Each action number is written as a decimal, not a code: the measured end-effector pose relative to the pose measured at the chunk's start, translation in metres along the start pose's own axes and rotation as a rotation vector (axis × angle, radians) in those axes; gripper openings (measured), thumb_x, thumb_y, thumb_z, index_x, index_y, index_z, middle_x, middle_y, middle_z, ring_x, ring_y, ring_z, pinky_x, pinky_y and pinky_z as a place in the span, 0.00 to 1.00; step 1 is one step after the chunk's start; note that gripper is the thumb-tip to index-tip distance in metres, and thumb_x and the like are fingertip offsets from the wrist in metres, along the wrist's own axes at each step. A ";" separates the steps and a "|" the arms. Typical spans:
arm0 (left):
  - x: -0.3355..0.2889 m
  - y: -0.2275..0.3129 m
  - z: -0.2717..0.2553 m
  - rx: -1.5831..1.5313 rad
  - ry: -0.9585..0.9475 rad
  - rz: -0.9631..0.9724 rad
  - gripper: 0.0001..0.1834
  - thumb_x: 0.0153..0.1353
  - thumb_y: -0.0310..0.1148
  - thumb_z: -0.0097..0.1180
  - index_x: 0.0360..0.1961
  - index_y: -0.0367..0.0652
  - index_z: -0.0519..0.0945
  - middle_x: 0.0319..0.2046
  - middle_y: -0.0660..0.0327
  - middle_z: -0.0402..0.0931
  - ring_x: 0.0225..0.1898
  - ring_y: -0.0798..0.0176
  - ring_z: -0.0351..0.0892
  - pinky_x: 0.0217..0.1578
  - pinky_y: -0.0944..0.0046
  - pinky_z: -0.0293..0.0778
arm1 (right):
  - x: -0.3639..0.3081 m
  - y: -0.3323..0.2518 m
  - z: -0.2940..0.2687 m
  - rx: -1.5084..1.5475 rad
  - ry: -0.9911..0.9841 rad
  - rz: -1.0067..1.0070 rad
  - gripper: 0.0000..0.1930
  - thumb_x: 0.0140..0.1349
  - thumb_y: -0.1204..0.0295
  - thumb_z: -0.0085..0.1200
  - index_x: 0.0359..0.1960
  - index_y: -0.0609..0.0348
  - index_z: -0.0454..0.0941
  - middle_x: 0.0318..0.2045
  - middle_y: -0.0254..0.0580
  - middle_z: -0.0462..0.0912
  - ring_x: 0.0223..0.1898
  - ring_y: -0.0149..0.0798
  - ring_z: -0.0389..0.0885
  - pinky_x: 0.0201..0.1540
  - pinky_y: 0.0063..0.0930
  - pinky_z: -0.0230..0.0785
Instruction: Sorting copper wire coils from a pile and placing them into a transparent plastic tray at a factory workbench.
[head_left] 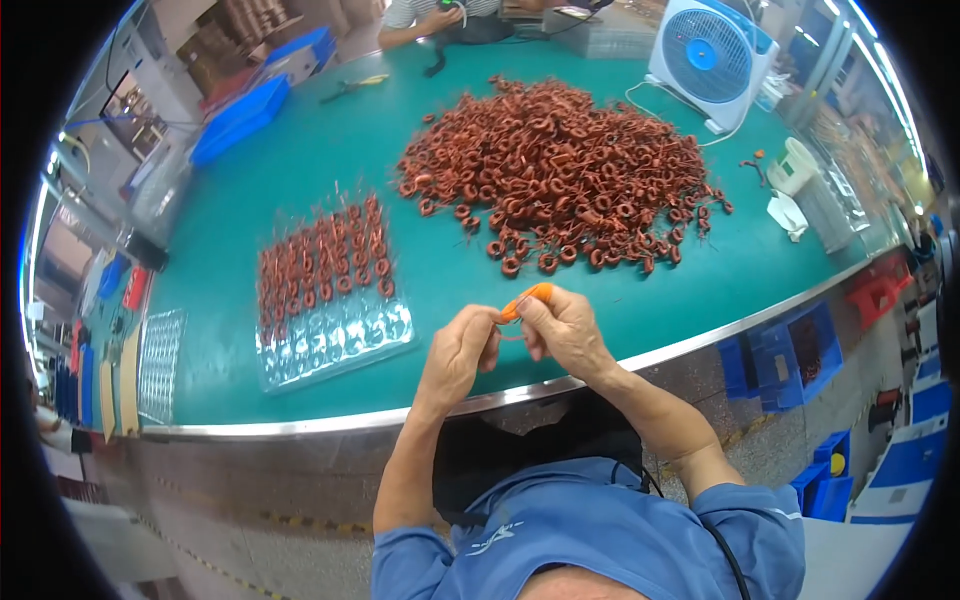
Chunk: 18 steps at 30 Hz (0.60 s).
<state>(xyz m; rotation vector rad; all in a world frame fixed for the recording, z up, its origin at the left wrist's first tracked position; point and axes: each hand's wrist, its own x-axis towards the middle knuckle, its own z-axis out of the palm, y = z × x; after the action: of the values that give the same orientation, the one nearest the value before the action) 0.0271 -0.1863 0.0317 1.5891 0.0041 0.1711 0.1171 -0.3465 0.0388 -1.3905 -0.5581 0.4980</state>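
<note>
Through the head view I am watching the right hand pinching a small, bright-orange piece between thumb and curled fingers, above the near part of the smooth green tabletop. The left hand is bunching its fingers at that piece's left end; I cannot tell exactly what it is gripping. A thin, reddish strand is showing just below, between the hands. I am judging the orange piece light and probably soft, though fingers are hiding its outline, so I am favouring a hold on its body. The strand is looking slim and easily bent, calling for a gentle pinch. Beyond, a heap of reddish-brown, wire-wound rings is spreading widely.
</note>
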 end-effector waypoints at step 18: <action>-0.013 -0.001 0.016 -0.161 -0.083 0.003 0.15 0.73 0.37 0.44 0.51 0.36 0.66 0.21 0.62 0.71 0.20 0.69 0.72 0.22 0.70 0.69 | -0.016 0.016 0.008 0.416 0.042 0.027 0.15 0.68 0.65 0.54 0.46 0.65 0.76 0.27 0.32 0.76 0.21 0.22 0.71 0.22 0.15 0.64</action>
<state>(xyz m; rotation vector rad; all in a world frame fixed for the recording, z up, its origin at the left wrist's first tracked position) 0.0159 -0.2038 0.0287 1.4348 -0.0748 0.1051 0.1000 -0.3488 0.0224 -1.0098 -0.3753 0.5686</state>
